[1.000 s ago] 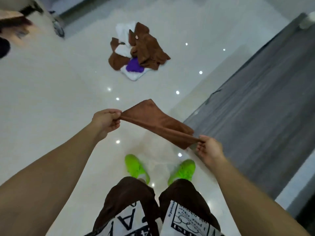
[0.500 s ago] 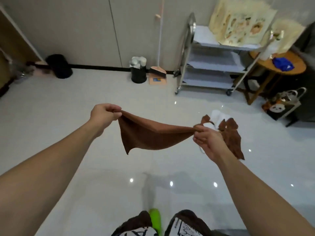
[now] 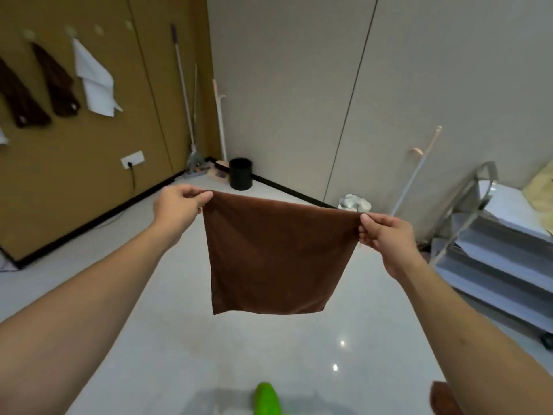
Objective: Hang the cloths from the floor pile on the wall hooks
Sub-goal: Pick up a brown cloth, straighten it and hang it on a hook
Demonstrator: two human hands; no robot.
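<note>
1. The left hand (image 3: 179, 206) pinches the brown cloth (image 3: 275, 256) by its top left corner.
2. The right hand (image 3: 386, 238) pinches the top right corner; the cloth hangs flat above the floor (image 3: 179, 339).
3. Two brown cloths (image 3: 59, 82) and a white one (image 3: 94, 79) hang from hooks (image 3: 70, 30) on the left wall.

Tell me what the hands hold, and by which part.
A brown cloth, spread out: left hand pinches its top left corner, right hand its top right corner.

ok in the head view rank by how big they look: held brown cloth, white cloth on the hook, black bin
1. brown cloth, though nearness to the camera inflates it
2. white cloth, hanging on the wall
3. black bin in the corner
</note>
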